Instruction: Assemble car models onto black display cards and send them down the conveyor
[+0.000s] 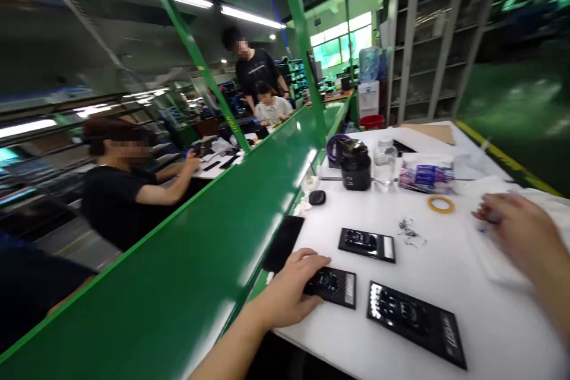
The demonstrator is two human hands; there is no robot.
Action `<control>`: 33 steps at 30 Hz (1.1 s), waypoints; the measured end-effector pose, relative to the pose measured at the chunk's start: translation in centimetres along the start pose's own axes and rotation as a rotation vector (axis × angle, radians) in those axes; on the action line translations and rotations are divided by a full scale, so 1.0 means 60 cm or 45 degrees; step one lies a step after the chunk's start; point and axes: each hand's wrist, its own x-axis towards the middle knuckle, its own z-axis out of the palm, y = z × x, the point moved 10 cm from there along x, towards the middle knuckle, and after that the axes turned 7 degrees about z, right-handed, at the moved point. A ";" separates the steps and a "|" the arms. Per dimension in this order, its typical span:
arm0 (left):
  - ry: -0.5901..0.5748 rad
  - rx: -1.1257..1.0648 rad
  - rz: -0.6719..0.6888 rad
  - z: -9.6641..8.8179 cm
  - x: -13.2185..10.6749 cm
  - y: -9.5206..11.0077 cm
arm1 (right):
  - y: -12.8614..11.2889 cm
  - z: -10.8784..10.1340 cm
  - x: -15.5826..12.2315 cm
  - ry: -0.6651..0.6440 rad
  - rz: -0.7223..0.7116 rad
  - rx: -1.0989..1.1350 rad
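My left hand (291, 291) grips the left end of a small black panel (342, 288) on the white table, thumb along the near side and fingers over the far side. This panel has a glossy raised middle, a carbon-like pattern and a pale label. A similar black panel (367, 243) lies just beyond it. Closer to me on the right rests a larger black panel (416, 320) with light lettering. My right hand (519, 231) hovers over a white plastic bag (499, 261) at the right, its fingers pinched together; what they hold is blurred.
A roll of yellow tape (441, 204) and dark scraps (409, 231) lie mid-table. Behind stand a black jar (355, 169), a clear bottle (385, 163) and a purple packet (425, 173). A green conveyor (214, 237) borders the left; a co-worker (124, 190) sits beyond.
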 end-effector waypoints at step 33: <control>0.544 -0.172 0.151 -0.049 0.263 0.042 | 0.140 0.097 -0.081 -0.952 -0.283 -2.041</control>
